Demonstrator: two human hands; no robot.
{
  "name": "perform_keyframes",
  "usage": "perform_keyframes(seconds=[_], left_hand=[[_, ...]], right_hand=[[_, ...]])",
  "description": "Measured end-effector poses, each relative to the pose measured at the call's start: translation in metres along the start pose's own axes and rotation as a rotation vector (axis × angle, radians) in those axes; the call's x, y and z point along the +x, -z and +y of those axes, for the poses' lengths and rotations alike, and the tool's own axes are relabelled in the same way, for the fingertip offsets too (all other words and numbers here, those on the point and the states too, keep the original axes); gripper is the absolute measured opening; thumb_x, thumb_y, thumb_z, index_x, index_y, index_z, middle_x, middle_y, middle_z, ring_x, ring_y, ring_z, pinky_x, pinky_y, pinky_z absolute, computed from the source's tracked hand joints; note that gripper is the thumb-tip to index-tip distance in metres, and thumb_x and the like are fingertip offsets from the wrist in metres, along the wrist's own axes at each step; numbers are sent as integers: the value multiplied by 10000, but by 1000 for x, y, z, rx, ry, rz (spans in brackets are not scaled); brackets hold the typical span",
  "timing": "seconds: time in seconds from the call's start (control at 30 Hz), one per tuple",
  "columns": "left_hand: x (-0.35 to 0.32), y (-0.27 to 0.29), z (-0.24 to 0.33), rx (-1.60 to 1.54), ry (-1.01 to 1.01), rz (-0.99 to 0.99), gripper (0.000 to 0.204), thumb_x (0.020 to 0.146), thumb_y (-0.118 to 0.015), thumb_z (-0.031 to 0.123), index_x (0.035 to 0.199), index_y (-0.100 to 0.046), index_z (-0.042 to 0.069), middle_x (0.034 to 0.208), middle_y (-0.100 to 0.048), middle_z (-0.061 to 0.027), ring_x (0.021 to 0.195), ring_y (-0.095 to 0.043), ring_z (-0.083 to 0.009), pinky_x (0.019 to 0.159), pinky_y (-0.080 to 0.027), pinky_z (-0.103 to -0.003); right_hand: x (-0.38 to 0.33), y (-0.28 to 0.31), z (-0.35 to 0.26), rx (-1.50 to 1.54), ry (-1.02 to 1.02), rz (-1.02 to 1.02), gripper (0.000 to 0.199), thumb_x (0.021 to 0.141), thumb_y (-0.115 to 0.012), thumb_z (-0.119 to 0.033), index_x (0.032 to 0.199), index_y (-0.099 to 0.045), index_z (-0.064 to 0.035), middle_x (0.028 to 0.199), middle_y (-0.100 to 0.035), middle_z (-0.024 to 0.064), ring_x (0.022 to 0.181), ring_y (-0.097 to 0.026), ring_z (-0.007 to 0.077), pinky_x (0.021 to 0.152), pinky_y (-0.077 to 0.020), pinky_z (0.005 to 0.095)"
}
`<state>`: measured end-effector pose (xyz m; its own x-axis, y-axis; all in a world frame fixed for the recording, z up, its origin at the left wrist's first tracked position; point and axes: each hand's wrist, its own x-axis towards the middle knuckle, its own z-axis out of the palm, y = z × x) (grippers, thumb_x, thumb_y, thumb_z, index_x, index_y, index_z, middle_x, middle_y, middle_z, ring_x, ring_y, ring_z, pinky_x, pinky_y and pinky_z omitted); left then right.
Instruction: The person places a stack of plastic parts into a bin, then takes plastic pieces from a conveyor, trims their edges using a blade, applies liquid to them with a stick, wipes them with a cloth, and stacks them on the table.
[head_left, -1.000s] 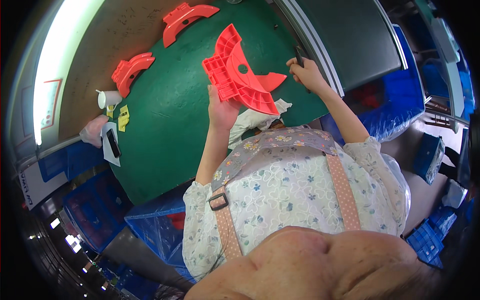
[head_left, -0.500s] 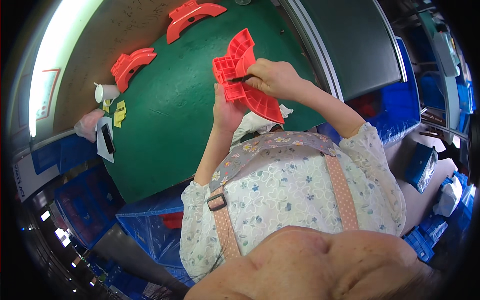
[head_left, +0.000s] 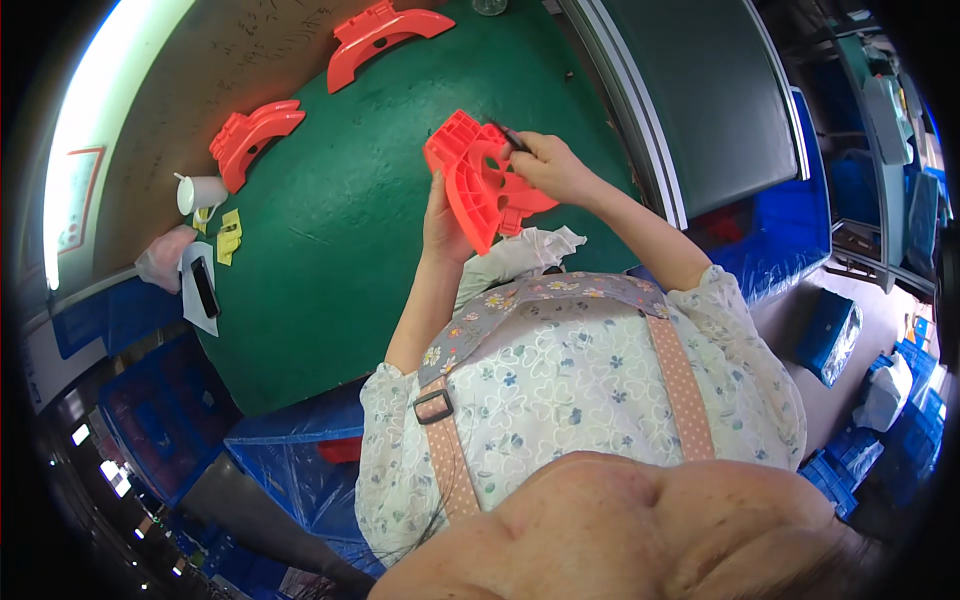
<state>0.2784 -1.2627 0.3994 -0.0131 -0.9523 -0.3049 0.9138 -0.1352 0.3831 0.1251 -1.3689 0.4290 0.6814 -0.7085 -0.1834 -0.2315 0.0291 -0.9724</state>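
A ribbed red plastic part, curved like a fan, is lifted above the green table. My left hand grips its lower edge from underneath. My right hand holds a thin dark tool and presses its tip against the upper right side of the part. The part is tilted, with its ribbed face toward me.
Two more red plastic parts lie at the table's far side. A white cup, yellow slips and a dark phone on paper sit at the left edge. White cloth lies near my chest. Blue crates surround the table.
My right hand came back from the table's right edge with the dark tool and set it on the red part. My left hand turned and tilted the part.
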Motion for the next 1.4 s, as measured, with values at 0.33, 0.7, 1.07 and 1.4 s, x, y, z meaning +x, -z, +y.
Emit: perform_keyframes(seconds=[0.33,0.7,1.07,1.4], left_hand=[[4,-45,35,189,-364,-51,760,793,-632,180,1373,-158,53,1218,-457,-83,1090,-480,-177,931,-399,-342],[206,43,94,1006,-1079,599,956,704,-719,175,1374,-62,-8,1300,-329,-187,1170,-390,-249,973,-328,-323],[241,58,114,1214,-847,607,739,814,-592,176,1399,-150,82,933,-557,-124,825,-557,-199,746,-453,-308],[148,79,120,1069,-586,447,526,832,-581,199,1265,-374,-17,1071,-553,-90,836,-581,-133,661,-457,-248]], right_hand=[[2,53,66,-100,-404,124,222,826,-531,-230,774,-489,-17,670,-547,51,502,-498,95,447,-403,259],[-19,17,76,-666,65,-56,360,728,-609,-226,1034,-557,-44,977,-550,114,812,-592,262,647,-483,362],[-21,2,81,-1107,238,-223,539,572,-709,-157,1049,-486,-45,953,-499,95,710,-593,249,606,-511,359],[-30,19,60,-1002,200,-239,441,627,-698,-252,963,-520,-30,948,-515,113,723,-602,266,618,-504,358]])
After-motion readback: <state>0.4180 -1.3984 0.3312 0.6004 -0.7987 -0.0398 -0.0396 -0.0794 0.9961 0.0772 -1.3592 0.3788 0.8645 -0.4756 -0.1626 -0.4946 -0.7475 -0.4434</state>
